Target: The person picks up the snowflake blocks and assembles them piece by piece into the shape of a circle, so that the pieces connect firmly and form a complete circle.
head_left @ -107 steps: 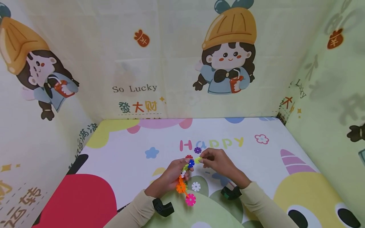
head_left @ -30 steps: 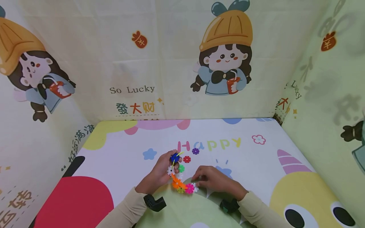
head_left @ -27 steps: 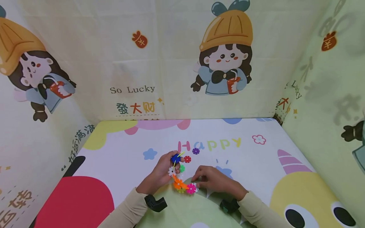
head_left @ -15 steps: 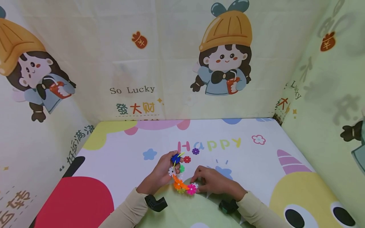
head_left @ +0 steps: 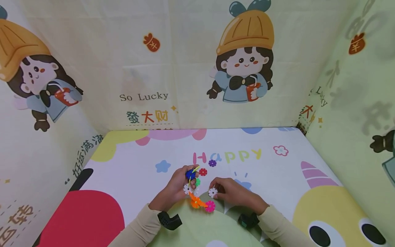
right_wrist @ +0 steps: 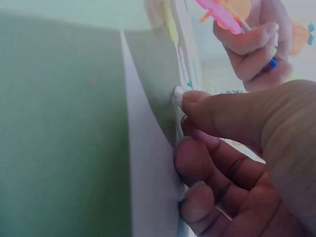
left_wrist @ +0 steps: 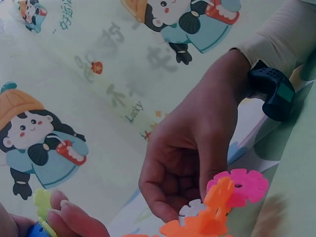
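Observation:
My left hand (head_left: pixel 176 183) grips a chain of slotted plastic snowflake discs by its blue disc (head_left: pixel 190 175). Yellow-green discs join the blue one, seen mostly edge-on. Below hang a white disc, orange discs (head_left: pixel 195 202) and, at the free end, a pink disc (head_left: pixel 210 206). To the right, my right hand (head_left: pixel 237 192) pinches a separate white snowflake disc (head_left: pixel 213 192) between thumb and fingers, just above the pink disc in the head view. The right wrist view shows only a sliver of this white disc (right_wrist: pixel 178 94) at the thumb tip.
Loose on the printed tabletop (head_left: pixel 247 140) lie a red disc (head_left: pixel 203 172), a purple disc (head_left: pixel 212 163) and a green disc (head_left: pixel 198 181), close to the left fingers. Patterned cloth walls (head_left: pixel 191 68) stand behind and at both sides.
Earlier my right hand held a yellow-green disc at the blue one; that piece now sits on the chain. The right hand then moved down to the white disc and has shifted it slightly away.

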`<state>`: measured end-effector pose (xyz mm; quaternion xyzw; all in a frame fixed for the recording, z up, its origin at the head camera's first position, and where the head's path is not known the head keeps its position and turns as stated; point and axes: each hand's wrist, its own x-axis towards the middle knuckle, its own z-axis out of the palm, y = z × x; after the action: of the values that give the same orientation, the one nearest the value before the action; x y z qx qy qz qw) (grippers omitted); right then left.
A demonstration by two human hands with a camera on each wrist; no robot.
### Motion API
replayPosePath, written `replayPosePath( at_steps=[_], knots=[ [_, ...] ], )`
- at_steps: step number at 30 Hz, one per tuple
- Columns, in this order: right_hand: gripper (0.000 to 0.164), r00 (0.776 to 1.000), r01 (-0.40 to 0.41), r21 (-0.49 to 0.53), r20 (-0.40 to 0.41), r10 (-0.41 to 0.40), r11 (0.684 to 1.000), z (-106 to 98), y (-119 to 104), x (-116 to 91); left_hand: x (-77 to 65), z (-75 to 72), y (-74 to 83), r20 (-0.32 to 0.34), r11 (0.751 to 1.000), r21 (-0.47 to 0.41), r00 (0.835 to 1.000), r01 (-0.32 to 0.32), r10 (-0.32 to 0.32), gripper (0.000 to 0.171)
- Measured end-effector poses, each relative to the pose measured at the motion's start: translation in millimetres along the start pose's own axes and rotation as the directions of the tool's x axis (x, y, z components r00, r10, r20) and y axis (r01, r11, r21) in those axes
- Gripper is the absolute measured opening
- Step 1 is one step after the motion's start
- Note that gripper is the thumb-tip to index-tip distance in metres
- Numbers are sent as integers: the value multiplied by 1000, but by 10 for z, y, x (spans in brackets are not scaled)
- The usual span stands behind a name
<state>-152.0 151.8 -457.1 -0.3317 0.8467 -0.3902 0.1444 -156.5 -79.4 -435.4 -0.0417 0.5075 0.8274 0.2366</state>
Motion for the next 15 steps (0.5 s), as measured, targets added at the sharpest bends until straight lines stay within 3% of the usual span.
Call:
replayPosePath(
  at_steps=[10,15],
  knots=[
    [18,993,-5,-64,-120,-3,998,-110,31,41,9,-4,-16,-6,998,58,1000,-21,21,55],
    [10,983,23,-38,-181,-29,999,-227,-15,82,11,18,-14,9,999,45,1000,16,-17,46]
  ],
)
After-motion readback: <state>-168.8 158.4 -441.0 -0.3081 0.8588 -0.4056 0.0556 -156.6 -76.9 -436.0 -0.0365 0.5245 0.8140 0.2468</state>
